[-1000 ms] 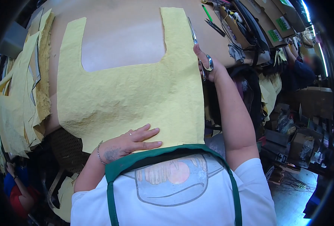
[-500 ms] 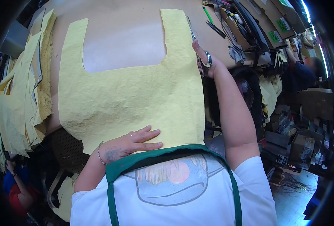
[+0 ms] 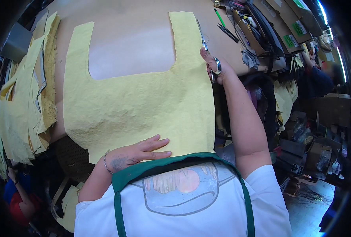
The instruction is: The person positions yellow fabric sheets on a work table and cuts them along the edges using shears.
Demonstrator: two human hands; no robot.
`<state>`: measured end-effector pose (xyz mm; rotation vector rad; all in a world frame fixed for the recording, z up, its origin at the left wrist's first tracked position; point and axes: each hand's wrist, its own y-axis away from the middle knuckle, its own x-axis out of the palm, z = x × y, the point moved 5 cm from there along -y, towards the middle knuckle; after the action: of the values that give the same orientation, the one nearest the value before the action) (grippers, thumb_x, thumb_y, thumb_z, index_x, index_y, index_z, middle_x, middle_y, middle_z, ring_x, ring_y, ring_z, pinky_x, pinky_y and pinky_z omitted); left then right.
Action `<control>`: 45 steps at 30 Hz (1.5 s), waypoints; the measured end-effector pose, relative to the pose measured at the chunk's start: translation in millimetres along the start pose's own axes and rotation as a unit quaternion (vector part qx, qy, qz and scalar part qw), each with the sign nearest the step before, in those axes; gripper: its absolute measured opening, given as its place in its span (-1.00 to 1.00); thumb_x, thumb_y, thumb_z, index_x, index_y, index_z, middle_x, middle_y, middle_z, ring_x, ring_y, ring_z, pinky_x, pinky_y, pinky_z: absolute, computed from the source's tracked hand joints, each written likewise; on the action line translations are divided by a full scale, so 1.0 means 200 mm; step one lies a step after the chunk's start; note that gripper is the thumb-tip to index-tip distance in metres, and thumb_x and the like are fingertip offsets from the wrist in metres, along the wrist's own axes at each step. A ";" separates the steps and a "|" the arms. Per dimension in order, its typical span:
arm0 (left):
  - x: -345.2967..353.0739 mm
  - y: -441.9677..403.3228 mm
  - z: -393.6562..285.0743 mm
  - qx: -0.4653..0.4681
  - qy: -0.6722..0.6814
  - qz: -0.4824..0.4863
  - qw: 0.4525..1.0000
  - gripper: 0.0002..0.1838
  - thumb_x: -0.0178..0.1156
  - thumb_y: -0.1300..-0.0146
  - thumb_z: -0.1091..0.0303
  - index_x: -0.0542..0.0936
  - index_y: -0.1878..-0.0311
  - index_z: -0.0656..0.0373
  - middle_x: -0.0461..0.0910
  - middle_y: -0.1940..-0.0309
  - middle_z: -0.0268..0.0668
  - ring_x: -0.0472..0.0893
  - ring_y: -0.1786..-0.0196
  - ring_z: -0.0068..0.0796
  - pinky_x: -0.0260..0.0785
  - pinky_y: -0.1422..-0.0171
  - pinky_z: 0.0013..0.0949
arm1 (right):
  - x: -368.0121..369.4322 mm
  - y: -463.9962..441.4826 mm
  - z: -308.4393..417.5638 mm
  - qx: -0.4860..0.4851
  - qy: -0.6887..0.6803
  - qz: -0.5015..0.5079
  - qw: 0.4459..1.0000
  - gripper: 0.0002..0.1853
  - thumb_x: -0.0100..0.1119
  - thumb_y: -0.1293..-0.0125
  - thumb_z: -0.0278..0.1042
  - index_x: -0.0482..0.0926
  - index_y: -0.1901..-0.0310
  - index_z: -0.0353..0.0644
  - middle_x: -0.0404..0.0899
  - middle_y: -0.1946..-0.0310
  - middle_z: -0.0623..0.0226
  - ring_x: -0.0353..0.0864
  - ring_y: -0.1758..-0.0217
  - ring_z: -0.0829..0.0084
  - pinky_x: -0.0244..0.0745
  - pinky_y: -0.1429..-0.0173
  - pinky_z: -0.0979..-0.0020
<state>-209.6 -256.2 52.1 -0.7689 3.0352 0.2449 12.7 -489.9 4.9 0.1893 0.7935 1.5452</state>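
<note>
The U-shaped yellow sheet (image 3: 140,98) is seen as matt and cloth-like, finely wrinkled, and the scissors (image 3: 216,66) as glossy metal. A smooth, faintly sheened surface is shown by the tan tabletop (image 3: 132,43). At the stacked yellow pieces (image 3: 49,87), a rough, frayed edge is displayed. The apron (image 3: 134,173) is made of matt green cloth; brown, matt cardboard is seen in the boxes (image 3: 280,19), with glossy clear plastic (image 3: 302,132) lower down.

I view a brown-topped bench (image 3: 132,43). A wicker chair (image 3: 70,158) stands at its near left side. Cardboard boxes (image 3: 319,158) are stacked at right, beside pale floor (image 3: 306,205); bright strip lighting (image 3: 340,63) runs along the right edge.
</note>
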 end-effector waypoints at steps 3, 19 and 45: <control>0.00 0.00 0.00 0.005 -0.003 0.003 1.000 -0.52 -0.06 -0.22 0.09 0.26 -0.22 -0.15 0.01 -0.30 -0.11 -0.11 -0.35 0.02 -0.10 -0.32 -0.15 | 0.00 -0.05 -0.02 0.009 -0.021 0.027 0.999 -0.28 0.10 0.33 0.55 0.32 0.68 -0.12 0.26 0.79 0.44 0.32 0.76 0.54 0.27 0.64 0.51; 0.00 0.01 0.01 0.004 0.001 0.000 1.000 -0.52 -0.06 -0.22 0.08 0.24 -0.23 -0.17 0.01 -0.30 -0.12 -0.11 -0.36 0.00 -0.10 -0.33 -0.17 | 0.00 -0.10 0.00 0.036 -0.017 0.055 0.998 -0.24 0.11 0.47 0.60 0.33 0.63 -0.08 0.30 0.74 0.48 0.35 0.70 0.56 0.37 0.54 0.51; -0.53 0.54 0.11 -0.168 -0.336 -0.562 0.737 -0.50 -0.01 -0.20 0.15 0.30 -0.15 0.23 0.14 -0.22 -0.05 0.07 -0.30 -0.06 -0.09 -0.33 -0.16 | -0.30 0.02 0.16 -0.212 0.098 -0.110 0.966 -0.43 0.21 0.08 0.24 0.38 0.45 -0.21 0.34 0.64 0.44 0.34 0.58 0.59 0.29 0.48 0.54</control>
<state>-167.8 -108.8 51.0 -1.8276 1.4697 0.7889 36.8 -533.8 50.5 -0.3605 0.5941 1.4972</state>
